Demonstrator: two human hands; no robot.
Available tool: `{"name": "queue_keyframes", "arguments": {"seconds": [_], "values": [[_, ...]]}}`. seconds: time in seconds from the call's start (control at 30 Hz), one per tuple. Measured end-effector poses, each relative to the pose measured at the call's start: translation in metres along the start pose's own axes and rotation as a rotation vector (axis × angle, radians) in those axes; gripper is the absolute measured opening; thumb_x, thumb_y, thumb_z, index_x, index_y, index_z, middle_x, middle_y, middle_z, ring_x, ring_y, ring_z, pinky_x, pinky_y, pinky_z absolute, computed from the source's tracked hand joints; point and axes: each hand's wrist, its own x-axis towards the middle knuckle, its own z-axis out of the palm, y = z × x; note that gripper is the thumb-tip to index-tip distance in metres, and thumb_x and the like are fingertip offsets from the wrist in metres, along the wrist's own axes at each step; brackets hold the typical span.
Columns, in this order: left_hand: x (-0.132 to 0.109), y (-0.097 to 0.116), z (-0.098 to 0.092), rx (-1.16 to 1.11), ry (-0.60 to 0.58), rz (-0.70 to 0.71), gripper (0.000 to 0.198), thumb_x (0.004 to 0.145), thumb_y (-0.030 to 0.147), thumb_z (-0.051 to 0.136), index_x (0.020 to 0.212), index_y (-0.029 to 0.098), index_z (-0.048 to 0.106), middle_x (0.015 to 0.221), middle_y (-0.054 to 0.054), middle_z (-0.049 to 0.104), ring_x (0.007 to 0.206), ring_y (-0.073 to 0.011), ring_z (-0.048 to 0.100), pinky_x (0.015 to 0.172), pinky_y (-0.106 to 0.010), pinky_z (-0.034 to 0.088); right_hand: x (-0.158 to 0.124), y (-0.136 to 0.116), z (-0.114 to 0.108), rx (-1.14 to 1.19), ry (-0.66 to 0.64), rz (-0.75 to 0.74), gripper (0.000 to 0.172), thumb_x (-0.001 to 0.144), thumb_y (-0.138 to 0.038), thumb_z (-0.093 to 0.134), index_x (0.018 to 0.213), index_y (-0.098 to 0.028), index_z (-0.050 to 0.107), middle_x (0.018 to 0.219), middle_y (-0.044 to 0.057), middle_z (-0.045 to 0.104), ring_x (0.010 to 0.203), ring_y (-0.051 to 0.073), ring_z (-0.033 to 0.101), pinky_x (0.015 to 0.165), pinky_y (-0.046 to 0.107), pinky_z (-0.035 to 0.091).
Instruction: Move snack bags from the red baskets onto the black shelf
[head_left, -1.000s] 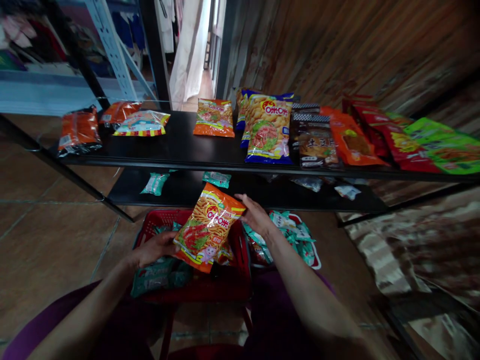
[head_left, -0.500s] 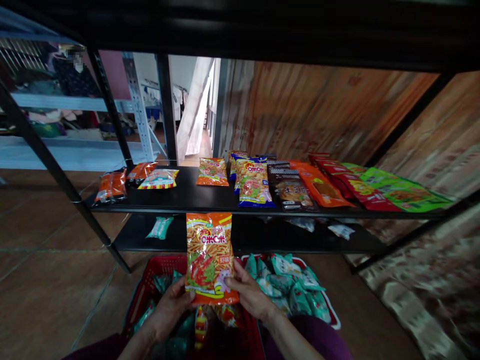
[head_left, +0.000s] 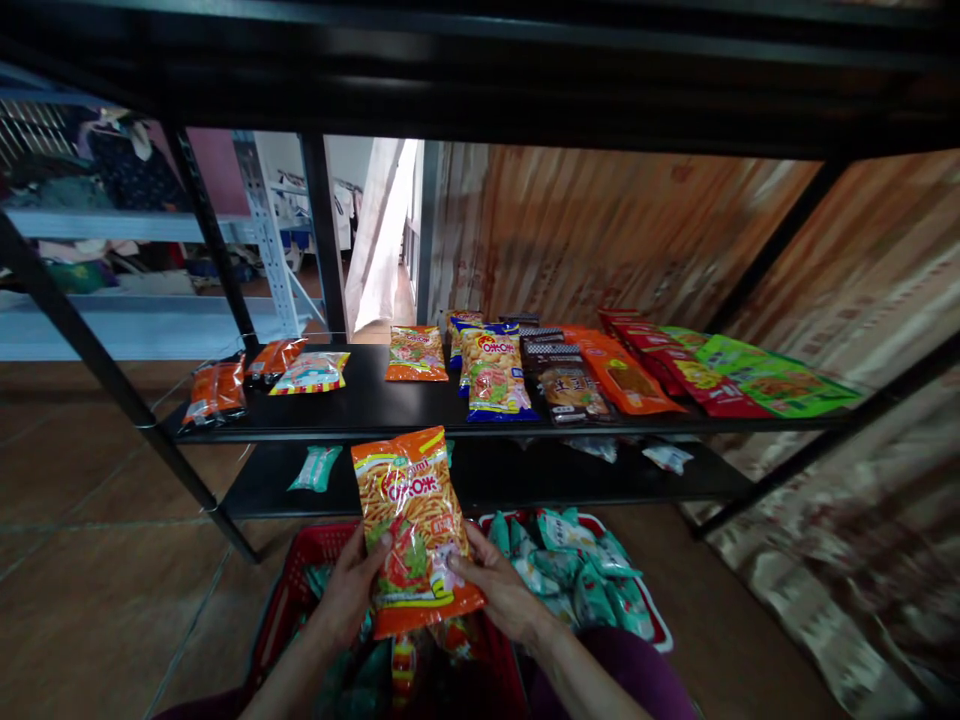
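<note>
The orange snack bag (head_left: pixel 409 510) sits between the two hands, tilted and face up above the red basket (head_left: pixel 301 555), with the left hand (head_left: pixel 346 590) pinching its left edge and the right hand (head_left: pixel 501 590) its lower right, both thumbs on the front and the other fingers mostly hidden behind it. The bag and arms block much of the basket, whose dim contents are hard to make out and whose near end is cut off. Beyond, the bag covers part of the lower shelf (head_left: pixel 525 485).

Bag (head_left: pixel 409 525) over basket (head_left: pixel 291 578), before shelf (head_left: pixel 356 408)
</note>
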Motion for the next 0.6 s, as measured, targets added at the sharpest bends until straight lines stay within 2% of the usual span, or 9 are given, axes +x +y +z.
{"name": "queue_keyframes", "arguments": {"seconds": [0.17, 0.37, 0.47, 0.6], "values": [[0.002, 0.014, 0.014, 0.064, 0.08, 0.064, 0.057, 0.06, 0.037, 0.08, 0.111, 0.022, 0.057, 0.102, -0.006, 0.072, 0.091, -0.0231, 0.069, 0.074, -0.032, 0.056, 0.009, -0.007, 0.009, -0.013, 0.027, -0.029, 0.051, 0.065, -0.028, 0.081, 0.112, -0.024, 0.062, 0.103, 0.003, 0.071, 0.089, 0.02, 0.068, 0.084, 0.034, 0.05], [0.009, 0.017, 0.014, 0.17, 0.179, 0.156, 0.046, 0.061, 0.038, 0.078, 0.098, 0.018, 0.059, 0.096, -0.008, 0.072, 0.081, -0.022, 0.069, 0.071, -0.032, 0.055, 0.013, 0.001, 0.014, 0.009, 0.083, -0.043, 0.049, 0.062, -0.029, 0.082, 0.107, -0.024, 0.063, 0.098, 0.003, 0.072, 0.085, 0.02, 0.069, 0.082, 0.035, 0.051], [0.013, 0.021, 0.015, 0.192, 0.17, 0.146, 0.043, 0.061, 0.039, 0.078, 0.094, 0.017, 0.059, 0.093, -0.008, 0.072, 0.078, -0.0215, 0.069, 0.071, -0.033, 0.055, 0.016, 0.002, 0.014, 0.017, 0.128, -0.068, 0.051, 0.062, -0.03, 0.082, 0.108, -0.023, 0.063, 0.098, 0.003, 0.072, 0.085, 0.021, 0.069, 0.082, 0.036, 0.051], [0.018, 0.03, 0.021, 0.15, 0.102, 0.112, 0.044, 0.061, 0.04, 0.079, 0.093, 0.018, 0.06, 0.092, -0.008, 0.072, 0.078, -0.0218, 0.069, 0.072, -0.034, 0.054, 0.022, -0.001, 0.012, 0.029, 0.176, -0.107, 0.051, 0.062, -0.029, 0.082, 0.108, -0.023, 0.063, 0.097, 0.003, 0.072, 0.089, 0.023, 0.068, 0.081, 0.037, 0.052]]}}
